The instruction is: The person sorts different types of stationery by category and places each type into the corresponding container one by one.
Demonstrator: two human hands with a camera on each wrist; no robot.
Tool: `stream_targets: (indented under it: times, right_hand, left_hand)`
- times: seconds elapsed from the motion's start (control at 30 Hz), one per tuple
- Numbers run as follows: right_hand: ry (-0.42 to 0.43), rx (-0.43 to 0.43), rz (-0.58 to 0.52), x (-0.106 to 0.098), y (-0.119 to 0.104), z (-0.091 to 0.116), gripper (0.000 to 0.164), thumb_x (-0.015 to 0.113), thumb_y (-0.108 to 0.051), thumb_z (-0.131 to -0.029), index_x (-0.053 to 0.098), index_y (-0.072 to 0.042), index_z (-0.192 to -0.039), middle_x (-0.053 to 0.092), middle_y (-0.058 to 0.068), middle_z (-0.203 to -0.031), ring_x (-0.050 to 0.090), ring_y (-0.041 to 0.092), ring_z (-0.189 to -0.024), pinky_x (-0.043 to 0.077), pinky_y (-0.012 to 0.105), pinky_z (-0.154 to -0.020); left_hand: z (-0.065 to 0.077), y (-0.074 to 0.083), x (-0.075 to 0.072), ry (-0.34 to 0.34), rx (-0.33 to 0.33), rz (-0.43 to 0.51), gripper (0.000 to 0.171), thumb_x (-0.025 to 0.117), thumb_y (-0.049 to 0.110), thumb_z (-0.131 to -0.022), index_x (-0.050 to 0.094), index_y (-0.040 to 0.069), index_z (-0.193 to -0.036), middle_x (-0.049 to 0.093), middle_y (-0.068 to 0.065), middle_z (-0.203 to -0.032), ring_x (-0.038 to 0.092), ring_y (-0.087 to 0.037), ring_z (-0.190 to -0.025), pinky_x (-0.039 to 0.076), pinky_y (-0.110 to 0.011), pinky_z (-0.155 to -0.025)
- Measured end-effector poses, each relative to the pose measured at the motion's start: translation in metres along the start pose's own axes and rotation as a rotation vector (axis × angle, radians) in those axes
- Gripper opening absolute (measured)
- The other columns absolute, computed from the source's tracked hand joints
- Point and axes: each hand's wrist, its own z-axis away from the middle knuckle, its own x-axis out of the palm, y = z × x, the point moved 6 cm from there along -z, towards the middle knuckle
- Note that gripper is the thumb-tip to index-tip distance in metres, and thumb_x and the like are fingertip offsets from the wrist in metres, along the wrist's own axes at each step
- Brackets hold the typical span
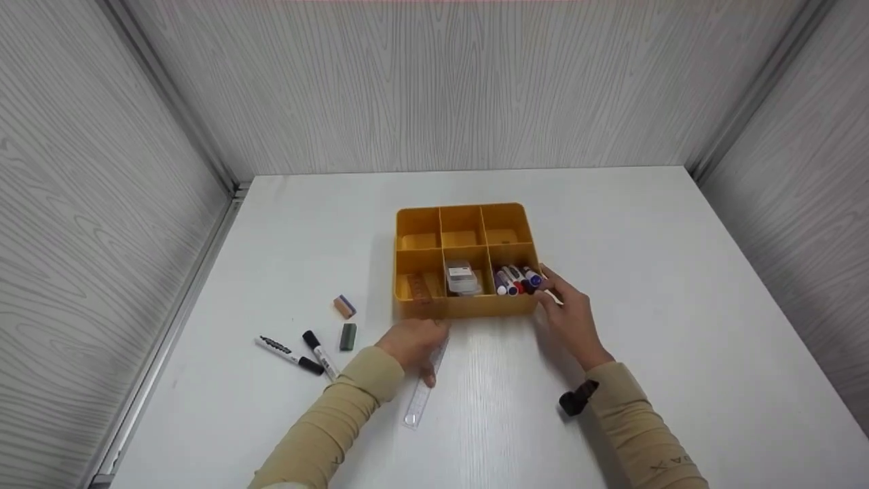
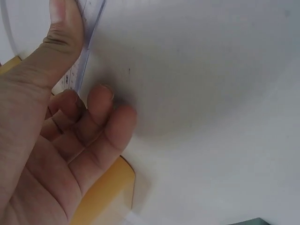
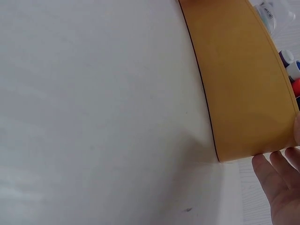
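My left hand (image 1: 413,341) pinches a clear ruler (image 1: 415,406) in front of a yellow six-compartment organizer box (image 1: 489,308). In the left wrist view the thumb lies along the ruler (image 2: 92,28), with the fingers curled below it. At the box's front right corner, my right hand (image 1: 574,322) grips the wall between thumb and fingers. The right wrist view shows its fingertips (image 3: 263,165) against the box's side. Several markers (image 1: 510,280) fill the front right compartment. Small clear plastic cases (image 1: 461,277) sit in the front middle one, and a reddish-brown item (image 1: 419,288) in the front left.
Left of the box lie a tan and blue eraser (image 1: 344,307) and a dark green block (image 1: 348,337). Two black-capped whiteboard markers, one outer (image 1: 288,354) and one inner (image 1: 320,354), lie near the left forearm. Pale wood-grain panels (image 1: 434,88) enclose the white table (image 1: 631,251).
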Motion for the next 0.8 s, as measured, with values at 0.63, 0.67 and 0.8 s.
stream_targets:
  times: [0.63, 0.67, 0.8]
  right_hand:
    - [0.0, 0.024, -0.004, 0.001, 0.003, 0.0, 0.012, 0.056, -0.019, -0.086, 0.056, -0.007, -0.089, 0.044, 0.005, -0.137, 0.043, 0.024, -0.124, 0.043, 0.04, -0.091]
    - [-0.001, 0.025, -0.005, 0.001, 0.003, -0.001, 0.012, 0.056, -0.019, -0.086, 0.056, -0.007, -0.089, 0.044, 0.006, -0.137, 0.044, 0.024, -0.124, 0.043, 0.04, -0.091]
    - [-0.005, 0.011, -0.003, -0.001, 0.003, -0.001, 0.012, 0.056, -0.019, -0.086, 0.056, -0.008, -0.089, 0.044, 0.007, -0.137, 0.045, 0.027, -0.123, 0.044, 0.039, -0.089]
  left_hand:
    - [0.002, 0.007, -0.01, 0.173, -0.227, 0.09, 0.065, 0.073, 0.037, -0.07, 0.05, -0.002, -0.116, 0.059, -0.014, -0.091, 0.057, -0.021, -0.075, 0.051, -0.035, -0.072]
    - [0.002, 0.009, -0.011, 0.193, -0.241, 0.072, 0.062, 0.073, 0.034, -0.071, 0.051, -0.003, -0.115, 0.059, -0.015, -0.09, 0.058, -0.022, -0.075, 0.051, -0.035, -0.07]
    - [0.002, 0.014, -0.011, 0.261, -0.286, 0.083, 0.038, 0.069, 0.021, -0.077, 0.057, -0.003, -0.104, 0.06, -0.013, -0.083, 0.06, -0.024, -0.075, 0.051, -0.034, -0.064]
